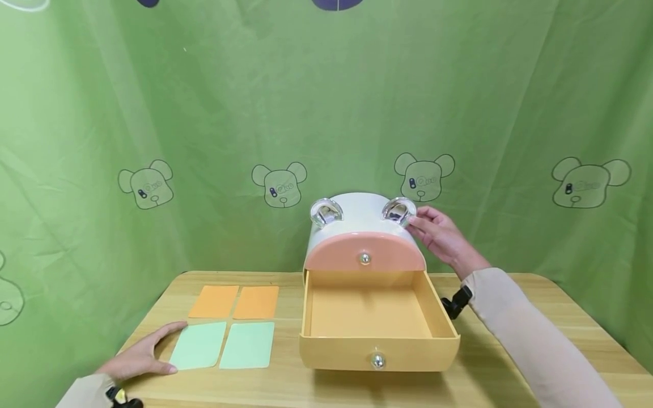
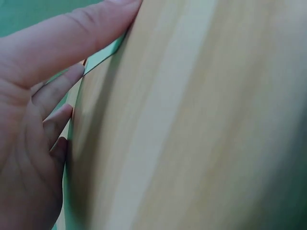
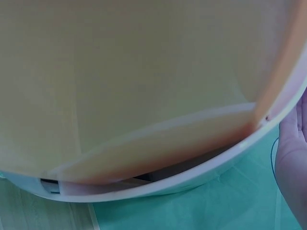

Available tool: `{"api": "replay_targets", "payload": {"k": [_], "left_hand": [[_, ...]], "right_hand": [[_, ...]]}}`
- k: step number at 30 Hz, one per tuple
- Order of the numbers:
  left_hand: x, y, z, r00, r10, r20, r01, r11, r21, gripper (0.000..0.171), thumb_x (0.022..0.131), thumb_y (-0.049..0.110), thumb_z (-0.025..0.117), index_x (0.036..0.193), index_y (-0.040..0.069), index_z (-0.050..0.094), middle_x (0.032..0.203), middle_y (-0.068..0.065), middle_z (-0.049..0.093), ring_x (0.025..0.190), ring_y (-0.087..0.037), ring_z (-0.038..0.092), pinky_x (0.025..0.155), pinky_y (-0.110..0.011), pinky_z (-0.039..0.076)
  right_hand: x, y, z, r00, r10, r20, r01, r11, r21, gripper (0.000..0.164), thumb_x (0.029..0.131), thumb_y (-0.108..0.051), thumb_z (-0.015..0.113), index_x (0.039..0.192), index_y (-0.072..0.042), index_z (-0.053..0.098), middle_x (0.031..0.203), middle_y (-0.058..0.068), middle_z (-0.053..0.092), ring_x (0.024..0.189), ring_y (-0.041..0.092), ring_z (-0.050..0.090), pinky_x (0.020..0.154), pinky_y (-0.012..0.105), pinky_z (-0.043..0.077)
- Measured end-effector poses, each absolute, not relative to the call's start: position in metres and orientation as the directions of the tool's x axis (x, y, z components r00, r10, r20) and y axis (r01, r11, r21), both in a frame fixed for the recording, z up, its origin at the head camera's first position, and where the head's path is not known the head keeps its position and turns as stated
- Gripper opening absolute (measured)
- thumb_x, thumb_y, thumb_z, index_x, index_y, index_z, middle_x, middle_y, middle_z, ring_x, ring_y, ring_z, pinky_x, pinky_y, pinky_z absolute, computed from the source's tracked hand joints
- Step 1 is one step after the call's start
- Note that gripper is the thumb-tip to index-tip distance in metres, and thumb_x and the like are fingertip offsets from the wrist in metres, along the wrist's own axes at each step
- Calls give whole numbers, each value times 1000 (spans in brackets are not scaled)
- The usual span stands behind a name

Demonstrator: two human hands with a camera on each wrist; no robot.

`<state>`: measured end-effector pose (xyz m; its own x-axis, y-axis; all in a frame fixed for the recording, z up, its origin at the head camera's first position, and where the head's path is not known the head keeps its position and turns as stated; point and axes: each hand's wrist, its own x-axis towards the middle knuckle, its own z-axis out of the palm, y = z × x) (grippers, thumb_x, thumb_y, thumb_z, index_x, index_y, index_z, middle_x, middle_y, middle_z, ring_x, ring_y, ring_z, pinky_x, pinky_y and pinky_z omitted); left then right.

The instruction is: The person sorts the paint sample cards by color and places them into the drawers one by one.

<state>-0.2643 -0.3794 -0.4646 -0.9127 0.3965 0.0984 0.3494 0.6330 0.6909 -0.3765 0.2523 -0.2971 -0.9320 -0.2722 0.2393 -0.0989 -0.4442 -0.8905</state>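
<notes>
A small white chest (image 1: 359, 207) with a pink upper front (image 1: 388, 252) and two shiny silver ears stands on the table. Its yellow lower drawer (image 1: 380, 354) is pulled out, with nothing inside. My right hand (image 1: 441, 238) touches the chest beside the right silver ear (image 1: 399, 211); in the right wrist view the hand (image 3: 292, 158) lies along the outer wall. On the table my left hand (image 1: 136, 354) rests with thumb and fingers spread by the left green paper sheet (image 1: 199, 345). Another green sheet (image 1: 248, 345) lies to its right. In the left wrist view, its thumb (image 2: 72, 36) is extended.
Two orange paper sheets (image 1: 214, 301) lie behind the green ones, left of the chest. The wooden table (image 1: 291, 391) ends at a green curtain (image 1: 219, 113) printed with bear heads. The open drawer projects toward the table's front edge.
</notes>
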Motion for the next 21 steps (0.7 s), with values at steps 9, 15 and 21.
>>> {"api": "replay_targets", "payload": {"k": [9, 15, 21], "left_hand": [[-268, -377, -465, -915, 387, 110, 348, 622, 702, 85, 73, 20, 79, 144, 7, 34, 148, -21, 33, 121, 21, 21, 99, -18, 31], [-269, -383, -468, -900, 427, 87, 346, 580, 737, 88, 74, 19, 78, 146, 3, 29, 149, -28, 26, 121, 22, 20, 96, -7, 24], [-270, -383, -465, -893, 447, 51, 327, 569, 755, 89, 75, 16, 77, 146, 1, 27, 149, -30, 20, 120, 23, 17, 97, -7, 23]], "right_hand": [[-379, 252, -295, -933, -262, 245, -112, -437, -893, 18, 88, 10, 54, 90, -6, 61, 95, 5, 65, 89, 14, 66, 87, 21, 51], [-380, 251, -297, -935, -263, 239, -109, -427, -898, 18, 89, 10, 53, 91, -6, 61, 96, 5, 64, 90, 14, 65, 87, 20, 51], [-380, 252, -298, -926, -267, 269, -132, -439, -889, 19, 89, 11, 53, 90, -6, 61, 95, 5, 65, 89, 14, 65, 87, 21, 51]]}}
